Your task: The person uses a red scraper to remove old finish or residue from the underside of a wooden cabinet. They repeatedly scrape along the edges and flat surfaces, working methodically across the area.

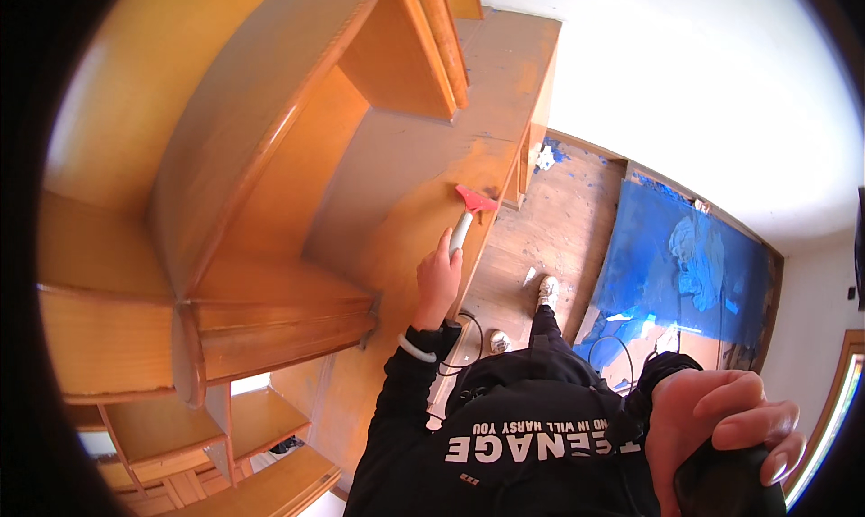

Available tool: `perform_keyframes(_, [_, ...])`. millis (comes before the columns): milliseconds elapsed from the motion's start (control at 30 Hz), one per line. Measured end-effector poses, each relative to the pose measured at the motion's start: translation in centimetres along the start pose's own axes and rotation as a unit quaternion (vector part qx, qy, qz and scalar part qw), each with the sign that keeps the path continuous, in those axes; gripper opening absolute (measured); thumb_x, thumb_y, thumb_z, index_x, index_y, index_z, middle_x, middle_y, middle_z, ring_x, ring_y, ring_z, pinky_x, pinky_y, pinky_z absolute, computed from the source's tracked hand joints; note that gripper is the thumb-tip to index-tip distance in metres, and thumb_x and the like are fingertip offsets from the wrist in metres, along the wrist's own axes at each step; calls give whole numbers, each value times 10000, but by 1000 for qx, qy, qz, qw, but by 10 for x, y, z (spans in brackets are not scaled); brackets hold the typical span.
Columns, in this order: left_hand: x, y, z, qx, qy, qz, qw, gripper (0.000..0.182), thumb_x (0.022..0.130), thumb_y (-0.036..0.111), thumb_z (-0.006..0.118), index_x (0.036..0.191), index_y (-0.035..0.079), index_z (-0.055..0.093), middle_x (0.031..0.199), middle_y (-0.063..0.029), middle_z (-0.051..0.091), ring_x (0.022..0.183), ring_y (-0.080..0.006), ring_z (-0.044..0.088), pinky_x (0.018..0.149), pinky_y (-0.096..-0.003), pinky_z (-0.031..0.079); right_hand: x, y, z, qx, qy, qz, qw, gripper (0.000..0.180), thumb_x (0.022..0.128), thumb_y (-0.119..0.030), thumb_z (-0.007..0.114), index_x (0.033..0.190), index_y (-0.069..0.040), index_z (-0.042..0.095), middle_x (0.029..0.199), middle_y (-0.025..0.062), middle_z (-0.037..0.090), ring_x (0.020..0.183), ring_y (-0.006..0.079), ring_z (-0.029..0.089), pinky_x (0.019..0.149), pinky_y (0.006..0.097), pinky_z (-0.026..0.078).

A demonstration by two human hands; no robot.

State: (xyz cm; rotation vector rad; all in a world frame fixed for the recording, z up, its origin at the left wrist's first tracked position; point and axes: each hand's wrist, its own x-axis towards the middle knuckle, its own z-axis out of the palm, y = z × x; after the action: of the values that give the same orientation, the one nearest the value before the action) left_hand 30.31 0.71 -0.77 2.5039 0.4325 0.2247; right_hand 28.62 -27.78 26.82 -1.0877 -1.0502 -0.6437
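Observation:
My left hand (440, 273) grips the pale handle of a scraper (476, 200) with a red head. The head rests on the wooden desktop (432, 172), near its front edge. A dull brownish-grey layer covers the back of that top, while a glossy orange-brown patch shows around the tool. Small dark crumbs lie beside the red head. Close to the camera at the lower right, my right hand (726, 409) has its fingers curled around a smooth black object (723, 480). Most of that object is cut off by the frame, so its kind is unclear.
A curved wooden shelf unit (270, 98) rises from the desk on the left, with open cubbies (169, 429) below. Blue sheeting (703, 260) with a crumpled light-blue piece covers a wood-framed area at right. Blue flakes and scraps lie on the wooden floor (540, 233). Thin black cables (478, 334) loop beside me.

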Motion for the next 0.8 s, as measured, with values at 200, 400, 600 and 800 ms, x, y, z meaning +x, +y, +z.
perform_keyframes(200, [-44, 2, -59, -22, 4, -64, 998, 384, 897, 172, 556, 1259, 43, 534, 866, -246, 644, 815, -414, 620, 701, -476, 483, -4, -9, 16, 4, -6, -3, 1000, 628, 854, -509, 641, 1260, -95, 402, 1013, 247, 561, 589, 258, 505, 496, 330, 425])
perform_keyframes(400, [-91, -25, -90, -49, 79, -56, 994, 346, 891, 119, 546, 1229, 47, 555, 871, -235, 641, 801, -409, 614, 688, -472, 475, -6, -18, 36, 58, -6, -45, 997, 618, 866, -482, 638, 1258, -64, 406, 982, 249, 558, 603, 262, 511, 495, 336, 422])
perform_keyframes(600, [-142, -44, -114, -103, 67, -147, 981, 291, 886, 109, 538, 1168, 68, 597, 838, -231, 632, 759, -397, 608, 669, -442, 477, -7, -31, 55, 99, -42, -34, 994, 617, 869, -473, 637, 1257, -53, 405, 969, 245, 559, 626, 262, 528, 509, 337, 429])
perform_keyframes(800, [-182, -36, -150, -152, 13, -241, 958, 229, 876, 89, 560, 1099, 57, 603, 775, -212, 617, 671, -344, 612, 596, -387, 470, -12, -35, 69, 160, -80, -46, 983, 641, 846, -431, 684, 1295, -76, 396, 1050, 270, 557, 684, 282, 545, 531, 331, 438])
